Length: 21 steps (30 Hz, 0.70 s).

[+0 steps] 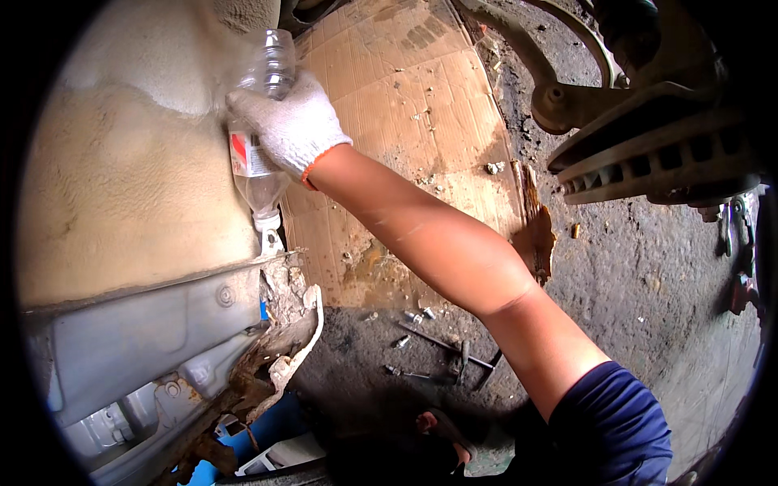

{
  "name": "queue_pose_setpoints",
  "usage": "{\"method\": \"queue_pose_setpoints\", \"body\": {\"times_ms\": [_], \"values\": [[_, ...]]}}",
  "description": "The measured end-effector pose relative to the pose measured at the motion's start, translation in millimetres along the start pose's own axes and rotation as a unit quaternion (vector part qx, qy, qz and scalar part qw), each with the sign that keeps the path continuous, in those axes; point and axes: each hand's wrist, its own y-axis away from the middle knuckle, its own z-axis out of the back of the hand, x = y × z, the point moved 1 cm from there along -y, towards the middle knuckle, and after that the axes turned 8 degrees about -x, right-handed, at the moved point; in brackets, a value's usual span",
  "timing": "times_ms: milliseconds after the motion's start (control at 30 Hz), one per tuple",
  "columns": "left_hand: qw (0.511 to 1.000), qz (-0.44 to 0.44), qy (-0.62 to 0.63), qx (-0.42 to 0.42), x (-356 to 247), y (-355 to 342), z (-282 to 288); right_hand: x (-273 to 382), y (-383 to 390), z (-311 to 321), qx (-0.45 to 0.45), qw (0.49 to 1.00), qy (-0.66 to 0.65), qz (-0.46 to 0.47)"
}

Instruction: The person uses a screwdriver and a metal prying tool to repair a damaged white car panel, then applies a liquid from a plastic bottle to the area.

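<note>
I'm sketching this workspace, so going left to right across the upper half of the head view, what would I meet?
Rough tan panel → clear plastic bottle held in the gloved right hand → flattened cardboard → dark ribbed metal part.

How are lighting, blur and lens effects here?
Head view: black fisheye rim; bright light pales the cream textured panel; heavy shadow hides detail at bottom centre and darkens the ribbed metal part upper right; the clear plastic bottle looks slightly smeared at its upper left, above the white-gloved right hand.
</note>
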Motion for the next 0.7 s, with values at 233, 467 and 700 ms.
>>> {"method": "queue_pose_setpoints", "body": {"times_ms": [233, 467, 700], "values": [[0.999, 0.001, 0.024, 0.028, -13.1, 8.7, -3.7, 6.7, 2.1, -1.3, 0.022, 0.997, 0.074, 0.022], [0.998, 0.001, 0.041, 0.042, -21.3, 11.4, -10.7, 8.4, -4.0, -1.0, 0.029, 0.993, 0.112, 0.038], [0.998, 0.000, 0.049, 0.040, -26.8, 12.4, -9.5, 8.9, 10.2, -3.0, -0.028, 1.000, -0.004, 0.009]]}}
